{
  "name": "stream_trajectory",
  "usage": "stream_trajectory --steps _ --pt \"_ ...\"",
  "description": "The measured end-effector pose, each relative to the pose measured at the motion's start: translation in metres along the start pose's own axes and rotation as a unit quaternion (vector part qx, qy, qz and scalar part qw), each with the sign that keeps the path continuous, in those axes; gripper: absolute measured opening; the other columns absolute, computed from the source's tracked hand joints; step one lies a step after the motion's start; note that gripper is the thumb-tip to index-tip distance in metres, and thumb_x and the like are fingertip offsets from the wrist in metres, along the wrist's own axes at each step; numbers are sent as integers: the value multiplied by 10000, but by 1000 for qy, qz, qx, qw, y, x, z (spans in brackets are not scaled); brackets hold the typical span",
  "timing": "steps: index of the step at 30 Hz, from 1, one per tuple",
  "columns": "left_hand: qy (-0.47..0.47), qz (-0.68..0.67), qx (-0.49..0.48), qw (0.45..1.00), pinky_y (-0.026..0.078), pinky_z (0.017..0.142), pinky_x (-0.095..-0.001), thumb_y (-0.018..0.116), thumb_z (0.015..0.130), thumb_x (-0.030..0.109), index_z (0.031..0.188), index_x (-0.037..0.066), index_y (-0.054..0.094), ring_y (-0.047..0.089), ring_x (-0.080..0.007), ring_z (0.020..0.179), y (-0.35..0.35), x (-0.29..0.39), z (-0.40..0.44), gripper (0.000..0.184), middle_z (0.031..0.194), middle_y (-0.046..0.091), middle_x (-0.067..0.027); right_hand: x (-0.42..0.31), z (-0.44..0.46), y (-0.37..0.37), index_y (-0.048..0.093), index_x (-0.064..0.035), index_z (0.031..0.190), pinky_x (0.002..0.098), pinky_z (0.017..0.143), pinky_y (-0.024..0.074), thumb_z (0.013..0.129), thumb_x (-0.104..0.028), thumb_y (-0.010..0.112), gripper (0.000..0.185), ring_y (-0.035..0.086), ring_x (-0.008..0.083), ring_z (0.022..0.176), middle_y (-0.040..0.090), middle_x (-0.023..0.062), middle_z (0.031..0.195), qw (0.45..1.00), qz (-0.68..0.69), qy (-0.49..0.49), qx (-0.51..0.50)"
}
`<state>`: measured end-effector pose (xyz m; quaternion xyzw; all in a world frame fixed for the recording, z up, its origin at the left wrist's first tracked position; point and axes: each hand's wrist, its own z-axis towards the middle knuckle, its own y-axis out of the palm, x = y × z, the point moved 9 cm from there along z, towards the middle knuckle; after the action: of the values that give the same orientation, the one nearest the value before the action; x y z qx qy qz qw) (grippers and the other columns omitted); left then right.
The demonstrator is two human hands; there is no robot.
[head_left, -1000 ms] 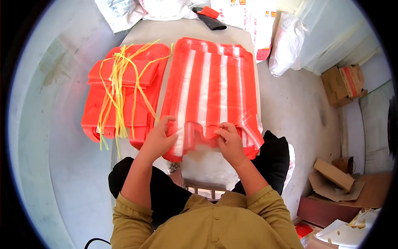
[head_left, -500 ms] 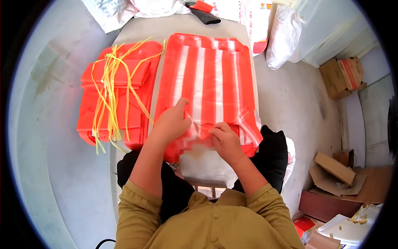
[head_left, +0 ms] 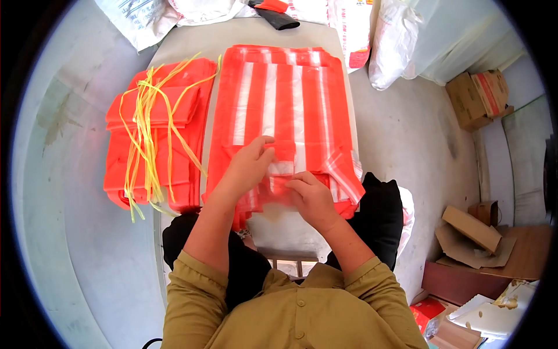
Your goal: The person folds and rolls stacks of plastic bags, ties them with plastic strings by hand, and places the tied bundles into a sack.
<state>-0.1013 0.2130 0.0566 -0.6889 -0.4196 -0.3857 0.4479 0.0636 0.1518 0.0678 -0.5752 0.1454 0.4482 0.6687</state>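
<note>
A stack of red and white striped plastic bags (head_left: pixel 282 99) lies flat in front of me, its near edge rumpled. My left hand (head_left: pixel 251 164) is at the lower left of the stack, fingers bent over a folded piece of the top bag; the fingertips partly hide what they grip. Close to its right, my right hand (head_left: pixel 310 195) pinches the near edge of the bag between thumb and forefinger. Folded red bags (head_left: pixel 174 139) lie to the left, with yellow strips (head_left: pixel 148 128) draped over them.
White sacks (head_left: pixel 203 10) line the table's far edge, beside a black and red item (head_left: pixel 276 16). Another white sack (head_left: pixel 395 43) stands at the far right. Cardboard boxes (head_left: pixel 468 102) and an opened carton (head_left: pixel 474 238) are at the right. My knees are below the table's near edge.
My left hand has moved up and inward, folding part of the bag's near edge over the stack. My right hand has stayed at the near edge. The whole view has shifted slightly.
</note>
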Motion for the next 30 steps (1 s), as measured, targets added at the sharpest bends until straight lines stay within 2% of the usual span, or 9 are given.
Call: stream_trajectory --steps 5,8,11,14,17,20,23,26,30 --pt "212 266 88 936 571 868 -395 687 917 70 1362 60 598 698 -299 1073 6 20 -9 454 1304 677 -121 -2 1 -3 726 -42 1050 409 797 576 848 7 687 211 695 338 942 682 118 1076 1000 4 -2 -1" --pt "191 288 96 933 551 927 -449 667 890 65 1351 57 608 647 -375 1145 12 25 -8 465 1340 634 -151 -3 2 -3 725 -46 1059 409 797 576 853 2 691 214 693 342 942 684 121 1078 1000 15 2 -1" --pt "155 275 74 946 541 961 -446 695 907 87 1289 62 654 653 -388 1141 13 29 -5 385 1313 655 -162 -2 3 -3 725 -48 1063 409 796 574 874 -19 694 193 695 343 937 687 123 1082 1000 9 0 -4" --pt "131 285 47 948 541 950 -446 691 914 90 1310 60 641 651 -392 1143 13 27 1 400 1275 672 -173 -5 8 -8 725 -42 1056 407 788 568 891 -34 691 168 693 349 929 692 132 1052 1000 30 8 5" --pt "152 264 43 952 541 940 -439 663 933 87 1320 40 630 659 -384 1137 13 24 3 392 1261 680 -191 4 17 -11 721 -36 1049 405 773 560 903 -56 690 150 689 357 917 695 142 1021 995 63 75 0" --pt "108 200 27 974 530 933 -447 582 944 106 1274 22 646 652 -382 1122 8 18 5 346 1237 683 -201 9 24 -15 723 -19 1051 344 711 521 935 -82 671 142 666 259 819 688 117 961 995 58 79 30" --pt "86 145 -6 986 531 943 -439 562 923 106 1268 16 638 648 -393 1129 10 13 -1 364 1332 653 -210 15 27 -15 723 -22 1072 342 722 518 941 -94 672 158 660 256 819 683 121 958 994 59 81 44" --pt "161 192 -42 967 539 947 -424 592 887 104 1241 3 642 653 -377 1139 16 14 -6 372 1425 609 -201 17 29 -16 725 -38 1073 414 794 548 919 -114 684 177 687 345 925 702 145 1021 988 80 125 33" --pt "187 250 -46 949 549 952 -428 652 870 83 1163 23 702 661 -356 1157 23 26 -14 303 1494 567 -175 20 29 -12 723 -40 1095 407 826 549 931 -130 685 191 684 341 951 700 144 1036 986 98 132 20"
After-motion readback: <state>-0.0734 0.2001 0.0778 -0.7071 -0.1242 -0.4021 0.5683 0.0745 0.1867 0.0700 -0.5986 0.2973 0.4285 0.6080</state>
